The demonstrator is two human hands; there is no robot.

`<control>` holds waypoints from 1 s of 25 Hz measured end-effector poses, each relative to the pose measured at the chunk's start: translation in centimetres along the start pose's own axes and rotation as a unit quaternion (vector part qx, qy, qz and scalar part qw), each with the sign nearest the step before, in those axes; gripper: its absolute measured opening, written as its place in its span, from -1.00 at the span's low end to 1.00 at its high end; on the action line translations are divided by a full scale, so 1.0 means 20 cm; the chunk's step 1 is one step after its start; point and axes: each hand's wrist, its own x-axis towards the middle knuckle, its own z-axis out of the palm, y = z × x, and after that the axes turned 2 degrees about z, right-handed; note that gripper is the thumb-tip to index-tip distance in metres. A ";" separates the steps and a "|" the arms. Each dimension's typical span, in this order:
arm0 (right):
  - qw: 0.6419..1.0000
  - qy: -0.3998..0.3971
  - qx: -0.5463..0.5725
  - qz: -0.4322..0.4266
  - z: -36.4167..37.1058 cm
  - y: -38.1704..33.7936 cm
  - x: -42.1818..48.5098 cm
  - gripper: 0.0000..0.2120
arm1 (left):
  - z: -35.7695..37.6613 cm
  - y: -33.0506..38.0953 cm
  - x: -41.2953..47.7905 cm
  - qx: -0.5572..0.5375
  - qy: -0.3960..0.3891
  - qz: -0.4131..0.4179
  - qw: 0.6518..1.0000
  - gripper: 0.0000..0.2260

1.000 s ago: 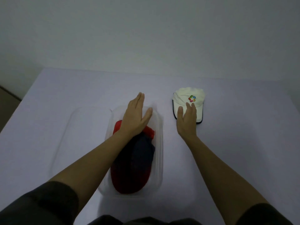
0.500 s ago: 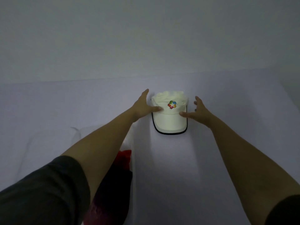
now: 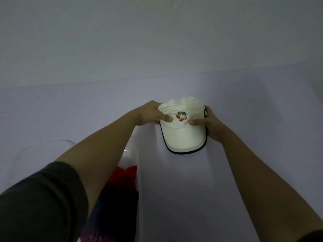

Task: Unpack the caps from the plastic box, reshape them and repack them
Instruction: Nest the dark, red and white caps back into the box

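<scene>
Tabletop (image 3: 192,189): pale lilac, carrying everything.
Plastic box (image 3: 139,180): clear, at the lower left, partly hidden by the left forearm.
Dark cap (image 3: 113,206): inside the box, at the near end.
White cap (image 3: 183,135): outside the box, beyond it to the right, brim toward the person, coloured logo on the front.
Red cap (image 3: 125,173): inside the box, touching the dark cap's far side.
Left grip (image 3: 150,114): holding the white cap's left side, thumb on the front panel.
Right grip (image 3: 211,124): holding its right side, thumb beside the logo.

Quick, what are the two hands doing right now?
Left hand: holding the white cap by its left side, thumb on the front.
Right hand: holding the same cap by its right side, thumb on the front.
</scene>
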 end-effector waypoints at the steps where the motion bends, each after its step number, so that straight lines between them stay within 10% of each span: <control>1: 1.000 0.000 0.021 -0.003 0.00 0.00 -0.02 -0.26 | -0.01 0.02 -0.03 -0.009 -0.002 0.009 1.000 -0.66; 10: 0.973 -0.044 0.166 -0.153 0.35 -0.19 -0.14 -0.18 | -0.19 0.16 -0.46 -0.212 0.089 0.015 0.973 -0.33; 16: 0.966 -0.059 0.173 -0.182 0.84 -0.22 -0.25 -0.15 | -0.32 -0.04 -0.84 -0.302 0.035 0.037 0.952 -0.50; 25: 0.984 -0.108 -0.084 -0.115 1.19 -0.19 -0.40 -0.01 | -0.59 -0.29 -1.24 -0.288 0.050 0.114 0.949 -0.30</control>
